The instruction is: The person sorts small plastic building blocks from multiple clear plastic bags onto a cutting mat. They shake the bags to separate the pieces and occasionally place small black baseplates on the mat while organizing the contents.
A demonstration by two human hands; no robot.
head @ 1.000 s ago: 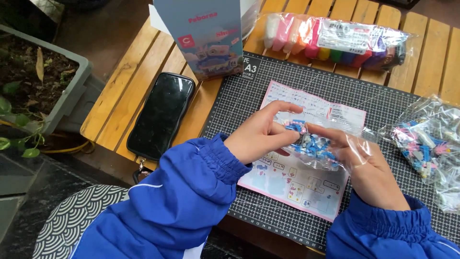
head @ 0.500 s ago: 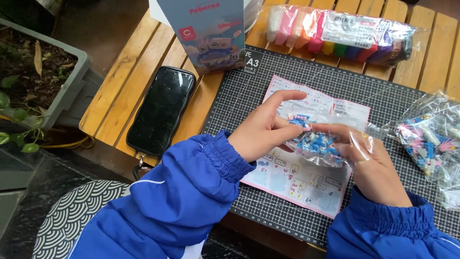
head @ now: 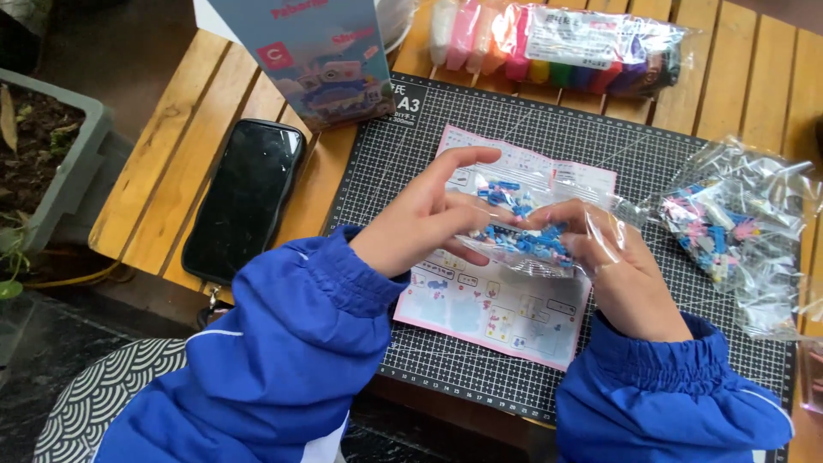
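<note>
Both hands have shifted a little toward the right of the cutting mat since the earlier frame, and the small clear bag sits slightly farther from the body, with the left index finger now stretched out straighter. Right now the left hand (head: pixel 420 225) and the right hand (head: pixel 613 270) meet over the middle of the grey gridded cutting mat (head: pixel 429 146), pinching the small clear bag (head: pixel 523 231) of blue and white bricks between them. On the left hand the thumb and middle fingers (head: pixel 480 214) are closed on the bag's left edge while the index finger points away; the right hand's fingers are curled shut on the bag's right side, under the plastic. Under the bag lies a pink-edged instruction sheet (head: pixel 497 313), flat on the mat. To the right, well apart from the hands, rests a larger clear bag (head: pixel 737 231) of mixed bricks. At the far edge of the wooden slatted table (head: pixel 171 163) lies a pack of coloured clay sticks (head: pixel 557 43), with a blue box (head: pixel 317 60) standing to its left. A black phone (head: pixel 244 197) lies on the table left of the mat, and a grey planter (head: pixel 51 154) with soil stands beyond the table's left end.
</note>
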